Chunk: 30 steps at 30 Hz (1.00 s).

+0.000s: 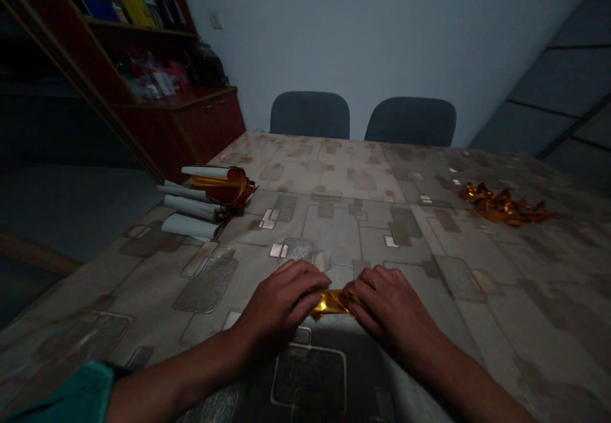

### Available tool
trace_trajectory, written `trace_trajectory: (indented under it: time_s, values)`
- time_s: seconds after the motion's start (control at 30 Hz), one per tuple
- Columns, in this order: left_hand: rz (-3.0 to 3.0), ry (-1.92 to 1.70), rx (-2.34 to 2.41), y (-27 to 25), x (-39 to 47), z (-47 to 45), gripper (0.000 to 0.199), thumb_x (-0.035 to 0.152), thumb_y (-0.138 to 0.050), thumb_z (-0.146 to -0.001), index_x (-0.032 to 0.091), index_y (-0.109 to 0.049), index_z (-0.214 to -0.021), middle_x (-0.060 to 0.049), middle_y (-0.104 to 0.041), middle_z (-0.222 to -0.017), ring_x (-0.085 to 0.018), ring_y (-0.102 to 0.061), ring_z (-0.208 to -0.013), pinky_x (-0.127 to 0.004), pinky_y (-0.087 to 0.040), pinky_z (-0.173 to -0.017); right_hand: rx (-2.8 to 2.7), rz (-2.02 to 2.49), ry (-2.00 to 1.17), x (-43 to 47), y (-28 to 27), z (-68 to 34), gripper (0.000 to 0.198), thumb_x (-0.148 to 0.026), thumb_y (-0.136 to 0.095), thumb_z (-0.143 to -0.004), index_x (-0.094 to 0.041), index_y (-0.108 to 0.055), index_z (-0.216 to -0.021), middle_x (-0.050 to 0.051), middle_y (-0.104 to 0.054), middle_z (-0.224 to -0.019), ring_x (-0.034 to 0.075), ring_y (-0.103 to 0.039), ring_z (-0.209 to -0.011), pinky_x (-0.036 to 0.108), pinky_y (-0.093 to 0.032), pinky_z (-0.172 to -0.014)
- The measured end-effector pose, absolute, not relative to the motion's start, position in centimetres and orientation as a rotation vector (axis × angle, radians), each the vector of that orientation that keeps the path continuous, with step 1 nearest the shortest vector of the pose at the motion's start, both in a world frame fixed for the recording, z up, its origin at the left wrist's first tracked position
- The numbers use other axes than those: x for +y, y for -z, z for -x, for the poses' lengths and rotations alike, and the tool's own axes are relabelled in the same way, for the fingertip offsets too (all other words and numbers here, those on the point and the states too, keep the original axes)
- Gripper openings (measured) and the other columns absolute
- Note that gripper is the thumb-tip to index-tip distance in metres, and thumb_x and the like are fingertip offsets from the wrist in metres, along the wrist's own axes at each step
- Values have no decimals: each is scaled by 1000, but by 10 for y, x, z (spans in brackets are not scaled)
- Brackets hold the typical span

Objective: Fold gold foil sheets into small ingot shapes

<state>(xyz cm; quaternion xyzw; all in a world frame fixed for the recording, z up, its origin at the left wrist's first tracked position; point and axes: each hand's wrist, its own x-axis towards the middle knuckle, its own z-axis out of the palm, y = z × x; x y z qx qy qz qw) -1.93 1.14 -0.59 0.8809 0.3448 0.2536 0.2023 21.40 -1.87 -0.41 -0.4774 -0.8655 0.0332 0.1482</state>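
A small piece of shiny gold foil paper (333, 302), folded into a narrow strip, lies low over the table in front of me. My left hand (286, 296) grips its left end, thumb below and fingers on top. Its right end is pinched in my right hand (389, 302). Only the middle of the strip shows; both ends are hidden under my fingers. At the far right sits a cluster of folded gold foil pieces (506, 205). Rolled or bent sheets of gold foil paper with pale backs (205, 203) are stacked at the left.
A patterned cloth (329, 213) covers the table. Two grey chairs (310, 114) stand at its far side against the wall. To the left is a reddish wooden cabinet (210, 121) with shelves holding bags and other items.
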Motion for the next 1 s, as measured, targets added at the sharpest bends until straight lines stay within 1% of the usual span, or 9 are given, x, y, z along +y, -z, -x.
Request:
trace_trajectory:
  time_s: [0.13,0.23,0.33,0.47,0.57,0.77,0.87,1.0]
  values:
    - [-2866,-569,893,13,10,15,20,25,-51,-98,27,-65,-113,-2,-66,-94,-19,-55,-82,-30,-41,-70,-2479,1395,-83,-18,8,-212,6,-26,-63,-93,-23,-64,-87,2,-62,-81,24,-55,-78,36,-34,-70]
    - [-2945,-486,932,16,8,16,21,24,-53,-98,28,-63,-116,-1,-67,-98,-19,-54,-83,-31,-38,-70,-2462,1405,-108,-18,11,-211,2,-24,-66,-91,-24,-64,-90,2,-62,-82,24,-56,-79,35,-33,-71]
    - [-2972,-495,923,15,7,17,22,22,-54,-97,28,-61,-117,-1,-67,-100,-19,-54,-82,-31,-37,-69,-2434,1419,-149,-18,9,-212,3,-22,-68,-89,-24,-66,-91,2,-63,-82,24,-56,-80,36,-33,-71]
    - [-2986,-472,917,15,8,18,27,20,-57,-96,30,-59,-121,-1,-67,-99,-20,-54,-83,-32,-36,-67,-2356,1402,-429,-15,1,-219,9,-16,-62,-94,-24,-66,-95,1,-65,-86,22,-58,-84,35,-35,-74]
    - [-2978,-474,923,14,8,17,28,22,-60,-95,31,-59,-122,-1,-67,-98,-20,-55,-85,-32,-37,-67,-2291,1373,-576,-14,-1,-221,13,-13,-60,-95,-24,-66,-91,-1,-66,-83,20,-59,-83,33,-36,-75]
    - [-3015,-512,890,17,7,17,24,24,-55,-97,27,-59,-121,-2,-67,-96,-20,-54,-83,-31,-37,-66,-2294,1448,-396,-17,6,-210,7,-17,-69,-89,-24,-67,-91,1,-67,-85,24,-59,-85,36,-34,-75]
    - [-3032,-527,878,18,7,17,23,23,-53,-98,25,-59,-121,-3,-66,-97,-21,-54,-83,-32,-38,-67,-2305,1496,-376,-17,6,-207,6,-19,-70,-89,-24,-67,-91,1,-67,-85,24,-59,-85,36,-34,-74]
    - [-2977,-527,897,19,8,17,24,25,-56,-97,27,-60,-120,-2,-66,-95,-21,-54,-84,-32,-39,-68,-2315,1517,-374,-16,5,-206,10,-20,-71,-89,-24,-66,-97,2,-67,-89,25,-59,-87,37,-35,-76]
